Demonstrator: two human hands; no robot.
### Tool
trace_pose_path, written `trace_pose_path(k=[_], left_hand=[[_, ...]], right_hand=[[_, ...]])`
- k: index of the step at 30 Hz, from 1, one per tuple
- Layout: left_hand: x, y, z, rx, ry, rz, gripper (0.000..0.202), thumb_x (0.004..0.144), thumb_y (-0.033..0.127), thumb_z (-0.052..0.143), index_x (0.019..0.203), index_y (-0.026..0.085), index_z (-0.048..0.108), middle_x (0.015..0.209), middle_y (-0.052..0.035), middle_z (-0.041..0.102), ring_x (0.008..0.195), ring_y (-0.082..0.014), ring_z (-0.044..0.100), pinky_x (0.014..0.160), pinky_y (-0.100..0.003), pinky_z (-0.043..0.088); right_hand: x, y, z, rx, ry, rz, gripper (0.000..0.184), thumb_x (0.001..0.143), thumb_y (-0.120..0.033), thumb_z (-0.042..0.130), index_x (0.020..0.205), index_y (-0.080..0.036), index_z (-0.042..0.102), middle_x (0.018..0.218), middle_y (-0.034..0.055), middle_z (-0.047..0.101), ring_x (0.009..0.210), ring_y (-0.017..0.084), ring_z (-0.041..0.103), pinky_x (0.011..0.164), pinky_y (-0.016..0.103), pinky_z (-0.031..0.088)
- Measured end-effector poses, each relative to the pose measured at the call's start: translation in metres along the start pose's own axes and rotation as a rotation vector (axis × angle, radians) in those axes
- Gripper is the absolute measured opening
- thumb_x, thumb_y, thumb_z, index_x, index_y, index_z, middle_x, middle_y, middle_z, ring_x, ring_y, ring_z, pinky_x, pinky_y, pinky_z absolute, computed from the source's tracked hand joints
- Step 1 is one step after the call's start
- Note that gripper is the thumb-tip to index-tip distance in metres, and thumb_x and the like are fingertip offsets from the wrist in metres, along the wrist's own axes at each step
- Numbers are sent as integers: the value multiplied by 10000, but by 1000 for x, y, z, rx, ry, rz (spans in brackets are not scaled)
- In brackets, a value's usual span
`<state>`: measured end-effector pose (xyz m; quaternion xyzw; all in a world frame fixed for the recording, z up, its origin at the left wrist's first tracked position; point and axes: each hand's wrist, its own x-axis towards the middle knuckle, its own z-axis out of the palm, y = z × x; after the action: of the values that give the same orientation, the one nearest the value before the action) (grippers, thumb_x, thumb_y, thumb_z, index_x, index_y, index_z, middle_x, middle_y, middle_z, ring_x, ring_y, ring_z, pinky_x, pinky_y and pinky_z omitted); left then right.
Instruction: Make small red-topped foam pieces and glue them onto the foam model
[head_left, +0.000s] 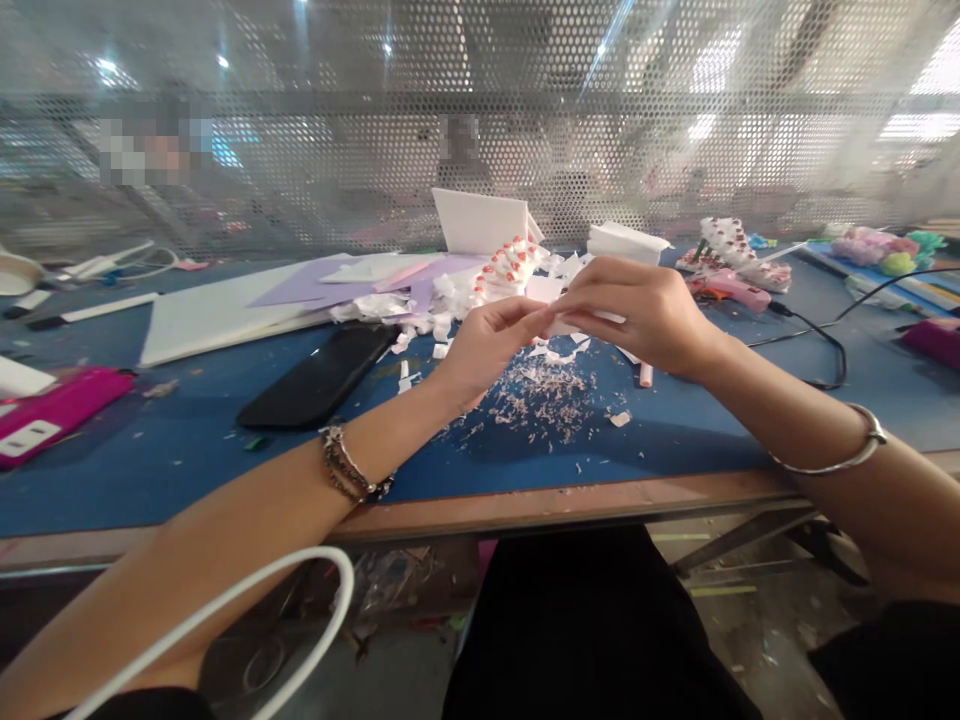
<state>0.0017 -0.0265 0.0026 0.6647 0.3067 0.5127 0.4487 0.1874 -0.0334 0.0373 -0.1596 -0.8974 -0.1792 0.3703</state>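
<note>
My left hand (491, 345) and my right hand (637, 312) meet above the blue table, fingertips pinched together. Between them is a small pale, thin piece (559, 326), mostly hidden by the fingers; its exact kind I cannot make out. Fine white shavings (544, 395) lie scattered beneath both hands. Just behind the fingers stands a white frilly piece with orange-red tips (510, 270), amid torn white scraps (454, 295). A short pale pink stick (646, 375) lies under my right hand.
A black phone (322, 380) lies left of my left hand. White and purple sheets (300, 285) are behind it. At right are a pink corded tool (739, 288) and a white piece with dark red spots (727, 245). A magenta case (67, 410) lies far left; perforated metal (375, 160) stands behind.
</note>
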Motion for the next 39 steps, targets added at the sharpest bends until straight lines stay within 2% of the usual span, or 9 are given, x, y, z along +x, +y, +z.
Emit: trace_pose_path(k=[8,14,18,25,28,31,34,39], left_hand=[[1,-4,0,24,-65,34,201,722,376,634,738,177,656,674,10,571,643,-66,487,633,-189,396],[-1,-4,2,153,9,181,210,709,367,643,721,158,657,635,7,583,616,-75,496,612,-191,400],[-4,-2,4,262,61,241,215,722,360,628,764,155,674,683,-11,635,636,-93,534,614,-202,417],[-5,2,0,387,50,336,212,717,351,639,836,182,686,809,-37,681,735,-130,594,715,-247,452],[-3,3,-2,358,53,350,221,725,352,632,854,182,690,831,-40,686,781,-140,603,746,-262,454],[-3,2,-1,262,70,300,229,706,356,651,847,180,693,815,-35,688,779,-143,611,735,-269,459],[-3,1,1,141,72,247,223,686,348,673,838,186,692,793,-21,685,743,-127,608,705,-260,466],[-2,0,2,-53,53,243,159,661,310,701,785,213,678,748,17,657,696,-86,583,684,-229,468]], right_hand=[[0,-2,2,-70,-81,22,252,906,-264,369,869,-141,586,836,48,542,811,119,501,739,284,432],[2,-2,4,40,13,169,134,842,-234,492,804,-148,588,782,18,574,698,81,501,656,228,407],[2,-2,7,84,42,225,102,796,-224,549,764,-138,595,735,8,580,672,74,496,631,214,393],[2,-6,9,171,67,338,115,777,-243,558,754,-135,588,734,14,576,671,79,490,625,227,395],[4,-8,3,269,54,426,146,786,-264,540,761,-133,599,739,23,587,674,81,499,615,226,403],[4,-7,-1,383,38,467,172,796,-268,518,795,-120,606,762,32,592,680,79,508,622,227,414],[4,-7,1,531,68,498,184,788,-284,530,803,-113,598,750,23,580,674,72,508,615,218,422],[5,-9,11,711,130,571,161,774,-275,551,792,-117,579,703,-6,549,634,53,488,573,195,408]])
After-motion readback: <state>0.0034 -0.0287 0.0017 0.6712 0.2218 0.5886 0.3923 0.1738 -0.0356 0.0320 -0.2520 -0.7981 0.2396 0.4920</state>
